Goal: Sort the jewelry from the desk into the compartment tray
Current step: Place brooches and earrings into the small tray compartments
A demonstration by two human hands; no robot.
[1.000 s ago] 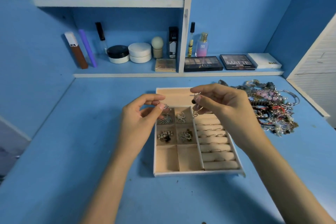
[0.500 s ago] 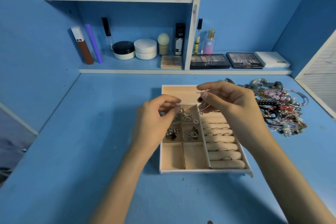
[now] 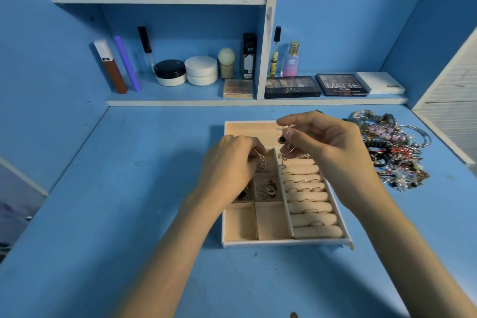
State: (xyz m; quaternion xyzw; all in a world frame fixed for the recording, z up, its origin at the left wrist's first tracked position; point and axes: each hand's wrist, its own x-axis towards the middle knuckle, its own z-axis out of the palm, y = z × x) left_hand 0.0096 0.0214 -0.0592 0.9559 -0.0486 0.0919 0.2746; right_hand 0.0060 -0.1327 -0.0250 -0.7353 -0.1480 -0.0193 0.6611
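The right hand (image 3: 330,147) pinches a wire earring (image 3: 285,137) just above the tray (image 3: 284,242), and beside it the left hand (image 3: 227,160) pinches a small piece (image 3: 262,162) low in the cell under its fingers — both probably light, thin and easily bent, best held by the hook.

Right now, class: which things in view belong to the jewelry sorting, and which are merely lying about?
Belong: compartment tray, jewelry pile, left hand pinching a silver piece, right hand pinching a wire earring.
Lying about: eyeshadow palettes, cream jars, perfume bottle, tubes.
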